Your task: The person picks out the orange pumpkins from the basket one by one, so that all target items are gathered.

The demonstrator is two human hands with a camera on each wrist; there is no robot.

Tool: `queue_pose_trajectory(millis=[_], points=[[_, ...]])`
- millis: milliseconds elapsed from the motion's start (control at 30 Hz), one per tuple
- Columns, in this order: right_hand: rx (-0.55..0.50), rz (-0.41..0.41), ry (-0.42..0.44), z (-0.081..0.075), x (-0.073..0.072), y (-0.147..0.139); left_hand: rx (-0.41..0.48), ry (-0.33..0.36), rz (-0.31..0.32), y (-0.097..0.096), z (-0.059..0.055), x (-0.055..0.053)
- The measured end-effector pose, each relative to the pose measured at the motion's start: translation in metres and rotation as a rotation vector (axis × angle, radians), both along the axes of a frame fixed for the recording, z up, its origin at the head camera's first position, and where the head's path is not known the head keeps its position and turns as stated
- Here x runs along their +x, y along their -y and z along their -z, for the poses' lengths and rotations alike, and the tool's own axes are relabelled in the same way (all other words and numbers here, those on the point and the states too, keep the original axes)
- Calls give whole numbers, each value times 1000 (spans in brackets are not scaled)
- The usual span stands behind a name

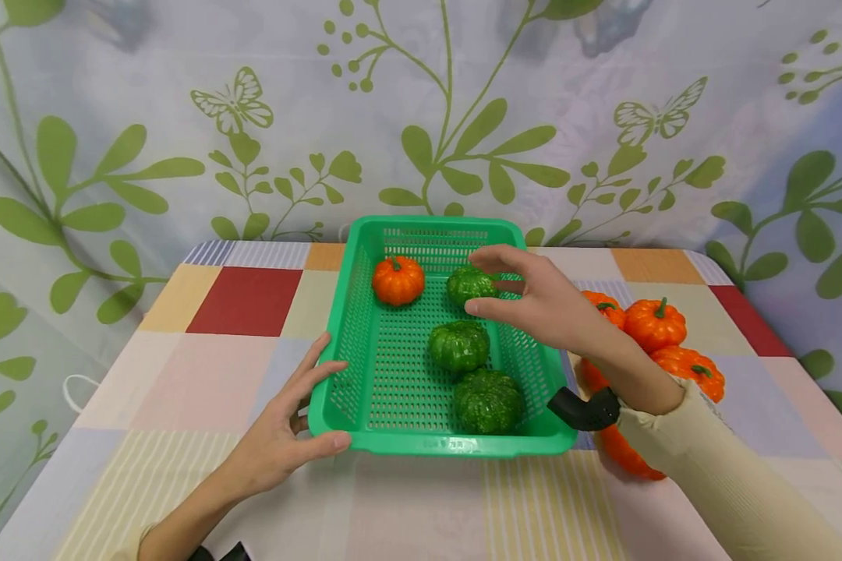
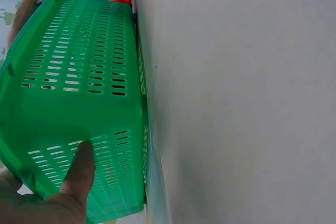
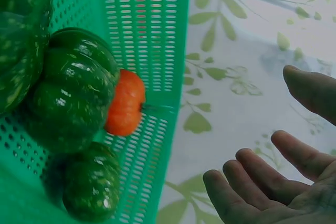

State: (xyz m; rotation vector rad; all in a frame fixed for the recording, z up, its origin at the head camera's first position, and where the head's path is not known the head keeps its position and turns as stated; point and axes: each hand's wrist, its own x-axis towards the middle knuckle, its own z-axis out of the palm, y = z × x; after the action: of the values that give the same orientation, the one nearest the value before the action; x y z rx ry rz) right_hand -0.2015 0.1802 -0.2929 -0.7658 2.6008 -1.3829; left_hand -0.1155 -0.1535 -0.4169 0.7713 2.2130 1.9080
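A green plastic basket [image 1: 365,442] holds an orange pumpkin [image 1: 398,281] at its far left. Along its right side sit green pumpkins: a far one [image 1: 470,287], a middle one [image 1: 459,347] and a near one [image 1: 489,401]. My left hand [image 1: 281,436] rests against the basket's near left corner, thumb by the front rim; in the left wrist view a fairly straight finger [image 2: 81,171] touches the slotted wall. Over the basket's right side hovers my right hand [image 1: 533,296], fingers spread and holding nothing. The right wrist view shows its palm and fingers apart from the pumpkins.
Several orange pumpkins [image 1: 655,325] are grouped right of the basket, partly behind my right forearm. A patchwork-patterned cloth [image 1: 245,300] covers the table. Behind it hangs a leaf-print curtain [image 1: 288,101].
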Motion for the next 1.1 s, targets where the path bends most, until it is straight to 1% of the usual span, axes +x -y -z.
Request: queue_pose_trajectory(millis=[167,267,433,533,633,800,1100], points=[[36,-12,46,4,-19,21,-4,3,-4,1,0,0],[64,-9,75,9,-35,32,-6,1,-7,1,0,-1],[92,27,179,17,-65,47,-3,0,-8,1,0,-1],[93,34,220,20,-78,55,-1,-3,-6,0,0,-1],[97,35,237,23,-87,64,3,-8,-1,0,0,-2],[125,40,227,29,-97,79,5,-16,4,0,-1,-2],[176,66,270,42,-108,92,-3,-13,1,1,0,-2]])
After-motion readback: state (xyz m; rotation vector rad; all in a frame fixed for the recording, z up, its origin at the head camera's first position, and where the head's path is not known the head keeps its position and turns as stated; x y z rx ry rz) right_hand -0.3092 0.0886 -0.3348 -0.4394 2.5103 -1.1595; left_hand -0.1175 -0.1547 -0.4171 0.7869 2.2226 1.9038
